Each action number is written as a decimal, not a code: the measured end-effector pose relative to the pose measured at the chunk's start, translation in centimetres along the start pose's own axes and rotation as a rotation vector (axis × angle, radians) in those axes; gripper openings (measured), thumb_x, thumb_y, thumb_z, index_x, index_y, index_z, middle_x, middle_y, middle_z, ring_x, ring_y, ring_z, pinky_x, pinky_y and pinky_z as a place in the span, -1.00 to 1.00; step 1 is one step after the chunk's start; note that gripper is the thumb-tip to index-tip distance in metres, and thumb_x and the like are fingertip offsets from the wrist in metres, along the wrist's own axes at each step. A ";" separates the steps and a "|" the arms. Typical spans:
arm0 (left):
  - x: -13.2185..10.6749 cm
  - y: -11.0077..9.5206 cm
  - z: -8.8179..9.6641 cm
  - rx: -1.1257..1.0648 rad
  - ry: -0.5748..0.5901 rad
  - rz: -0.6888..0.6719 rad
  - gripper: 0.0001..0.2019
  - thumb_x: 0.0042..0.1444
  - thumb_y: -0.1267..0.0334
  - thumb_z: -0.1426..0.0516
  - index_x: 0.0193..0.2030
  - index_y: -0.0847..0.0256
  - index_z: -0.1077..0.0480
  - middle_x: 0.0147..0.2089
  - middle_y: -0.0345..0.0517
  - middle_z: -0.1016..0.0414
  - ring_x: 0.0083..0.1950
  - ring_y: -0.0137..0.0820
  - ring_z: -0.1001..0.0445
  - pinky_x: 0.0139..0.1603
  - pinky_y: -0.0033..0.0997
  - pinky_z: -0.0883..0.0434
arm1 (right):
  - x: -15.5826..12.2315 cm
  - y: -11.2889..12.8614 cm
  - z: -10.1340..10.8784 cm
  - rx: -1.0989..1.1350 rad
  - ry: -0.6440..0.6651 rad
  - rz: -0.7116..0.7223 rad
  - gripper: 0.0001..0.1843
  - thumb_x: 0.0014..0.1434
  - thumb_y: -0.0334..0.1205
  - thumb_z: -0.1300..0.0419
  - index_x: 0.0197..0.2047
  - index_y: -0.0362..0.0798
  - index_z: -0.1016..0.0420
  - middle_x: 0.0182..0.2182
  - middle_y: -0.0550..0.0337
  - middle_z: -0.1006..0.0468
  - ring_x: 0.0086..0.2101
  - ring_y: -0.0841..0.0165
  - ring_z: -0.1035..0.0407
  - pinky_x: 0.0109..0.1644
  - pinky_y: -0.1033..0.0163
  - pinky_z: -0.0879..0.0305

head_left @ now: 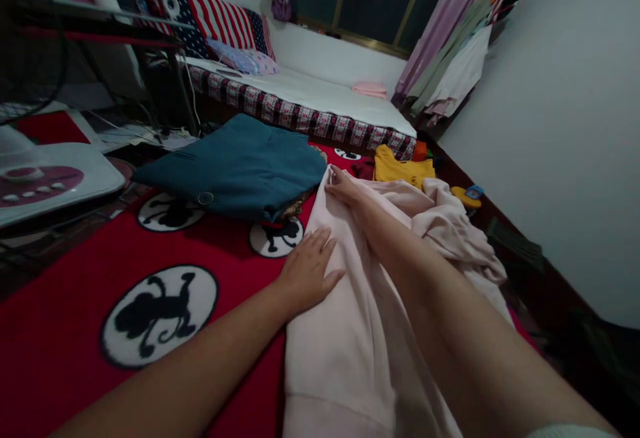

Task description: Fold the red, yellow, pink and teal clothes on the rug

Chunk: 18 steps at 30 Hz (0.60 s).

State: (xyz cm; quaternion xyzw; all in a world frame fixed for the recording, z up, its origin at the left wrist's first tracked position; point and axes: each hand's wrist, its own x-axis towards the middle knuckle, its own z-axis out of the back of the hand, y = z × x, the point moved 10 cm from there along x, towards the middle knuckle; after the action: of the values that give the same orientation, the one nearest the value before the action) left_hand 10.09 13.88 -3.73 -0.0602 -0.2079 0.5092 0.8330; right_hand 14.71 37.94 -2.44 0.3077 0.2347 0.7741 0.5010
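A pale pink garment lies spread over the red blanket, its banded hem toward me and its right part bunched in loose folds. My left hand rests flat on its left edge, fingers stretched out. Farther up, my right hand pinches the garment's far corner between thumb and fingers. Just left of that corner lies a folded teal garment with a round button or ring on its near side. Some patterned brown cloth peeks out from beneath the teal one.
The red blanket bears round monkey prints. Beyond the pink garment sits a yellow garment. A white appliance and a cluttered desk stand at left. A low bed runs below the window; clothes hang at right.
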 end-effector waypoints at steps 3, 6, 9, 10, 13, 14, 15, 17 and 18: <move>0.1 0.1 0.2 0.022 0.021 -0.011 -0.39 0.21 0.00 0.01 0.29 0.38 -0.17 0.39 0.17 -0.04 0.41 -0.15 0.01 0.40 -0.15 0.03 | -4.2 1.7 0.1 -0.191 0.070 0.093 -0.19 0.02 -0.25 -0.18 0.32 -0.20 -0.05 0.25 -0.10 -0.19 0.19 0.19 -0.15 0.25 0.07 -0.07; 0.2 0.0 0.1 0.043 0.042 -0.017 -0.39 0.22 0.00 0.02 0.29 0.38 -0.16 0.39 0.17 -0.05 0.40 -0.14 0.00 0.40 -0.15 0.05 | -10.7 3.9 0.2 -0.343 0.197 0.282 -0.31 0.20 -0.10 -0.07 0.34 -0.11 -0.03 0.33 -0.03 -0.06 0.28 0.19 0.03 0.32 0.03 0.07; 0.2 -0.2 -0.1 0.072 0.049 -0.047 -0.41 0.23 0.01 0.04 0.30 0.35 -0.15 0.39 0.17 -0.03 0.41 -0.14 0.02 0.39 -0.14 0.05 | -16.6 4.4 0.8 -0.538 0.325 0.304 -0.46 0.32 -0.10 0.08 0.32 -0.05 -0.10 0.33 0.00 -0.07 0.29 0.20 0.03 0.32 0.01 0.08; 0.2 -0.3 -0.2 0.083 0.051 -0.053 -0.42 0.24 0.02 0.04 0.30 0.34 -0.15 0.40 0.17 -0.02 0.41 -0.13 0.03 0.39 -0.13 0.05 | -17.9 4.5 1.4 -0.607 0.326 0.267 -0.49 0.33 -0.13 0.10 0.30 -0.06 -0.15 0.30 -0.03 -0.13 0.26 0.17 -0.03 0.30 -0.01 0.04; 0.0 -0.3 -0.4 0.111 0.070 -0.044 -0.43 0.25 0.03 0.06 0.31 0.33 -0.15 0.41 0.17 0.01 0.42 -0.12 0.07 0.39 -0.11 0.08 | -20.6 6.1 3.5 -0.718 0.245 0.182 -0.56 0.32 -0.16 0.05 0.19 -0.12 -0.32 0.19 -0.12 -0.31 0.12 0.12 -0.27 0.20 -0.02 -0.12; -0.2 -0.4 -0.5 0.117 0.080 -0.040 -0.43 0.26 0.03 0.06 0.31 0.33 -0.13 0.41 0.18 0.02 0.43 -0.12 0.09 0.39 -0.10 0.09 | -21.5 7.1 3.8 -0.707 0.219 0.198 -0.58 0.31 -0.17 0.04 0.16 -0.12 -0.35 0.17 -0.12 -0.33 0.09 0.13 -0.29 0.18 -0.01 -0.14; -0.6 -0.6 -0.6 0.120 0.094 -0.039 -0.42 0.26 0.03 0.07 0.32 0.34 -0.12 0.41 0.19 0.04 0.43 -0.11 0.11 0.39 -0.09 0.10 | -22.6 8.1 3.7 -0.677 0.210 0.240 -0.59 0.30 -0.18 0.02 0.15 -0.12 -0.36 0.17 -0.10 -0.33 0.10 0.15 -0.28 0.19 0.01 -0.14; -1.8 -1.4 -0.7 0.115 0.139 -0.061 -0.39 0.26 0.02 0.08 0.34 0.38 -0.06 0.42 0.24 0.11 0.44 -0.11 0.17 0.39 -0.07 0.11 | -25.2 9.4 2.9 -0.597 0.241 0.331 -0.57 0.31 -0.19 0.02 0.21 -0.08 -0.30 0.22 -0.05 -0.27 0.18 0.20 -0.19 0.24 0.03 -0.09; -2.8 -2.0 -0.8 0.106 0.175 -0.089 -0.37 0.26 0.02 0.08 0.35 0.40 -0.03 0.43 0.26 0.14 0.45 -0.10 0.20 0.39 -0.07 0.12 | -26.6 9.5 2.4 -0.565 0.276 0.356 -0.54 0.31 -0.19 0.03 0.25 -0.06 -0.24 0.25 -0.03 -0.23 0.22 0.21 -0.12 0.27 0.02 -0.05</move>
State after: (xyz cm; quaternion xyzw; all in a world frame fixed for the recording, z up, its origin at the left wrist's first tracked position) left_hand 10.96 10.63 -4.64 -0.0509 -0.1094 0.4748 0.8718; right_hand 18.66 9.95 -0.82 0.0859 0.0196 0.9178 0.3872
